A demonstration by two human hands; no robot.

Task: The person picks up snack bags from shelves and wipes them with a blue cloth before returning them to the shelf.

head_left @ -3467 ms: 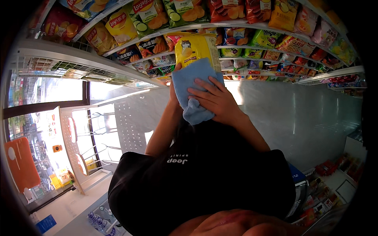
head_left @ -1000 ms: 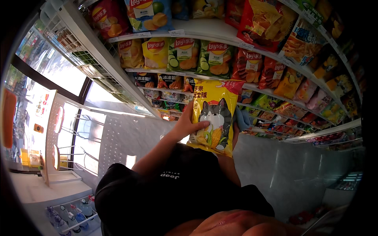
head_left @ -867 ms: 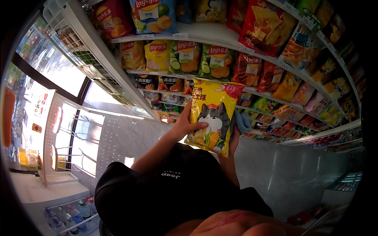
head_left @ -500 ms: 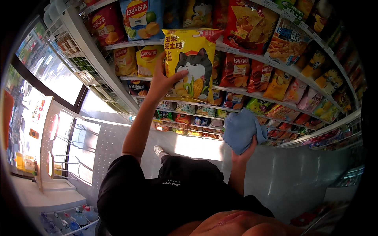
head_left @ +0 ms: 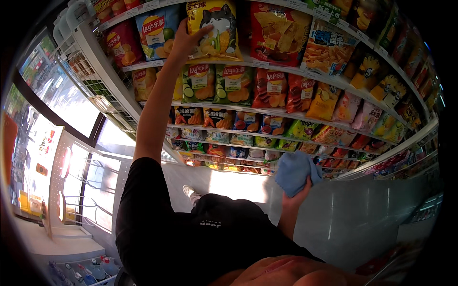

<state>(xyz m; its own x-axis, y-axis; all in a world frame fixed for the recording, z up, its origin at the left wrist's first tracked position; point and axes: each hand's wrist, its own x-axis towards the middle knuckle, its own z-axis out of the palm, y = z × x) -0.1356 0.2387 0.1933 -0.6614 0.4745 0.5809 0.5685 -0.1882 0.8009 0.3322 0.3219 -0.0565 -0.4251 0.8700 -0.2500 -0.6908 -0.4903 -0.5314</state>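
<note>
My left hand (head_left: 187,40) reaches up to an upper shelf and grips a yellow snack bag (head_left: 214,31) with a cartoon cat and corn on it. The thumb lies across the bag's front and the fingers are at its left edge. The bag stands upright at the shelf front, between a blue chip bag (head_left: 160,31) and a large red tortilla chip bag (head_left: 279,33). Lower and to the right, my right hand (head_left: 296,194) holds a folded blue cloth (head_left: 295,172) away from the shelves.
Tiered white shelves (head_left: 305,116) carry rows of chip bags, among them green cucumber-pictured bags (head_left: 233,85). A wire rack (head_left: 83,71) stands at the left, by the windows. Bottles (head_left: 98,269) sit in a bin at the lower left. Grey floor (head_left: 343,209) lies below.
My left hand has moved the yellow snack bag up and forward to the upper shelf, uncovering the green bags below. The right hand with the cloth has dropped slightly in view.
</note>
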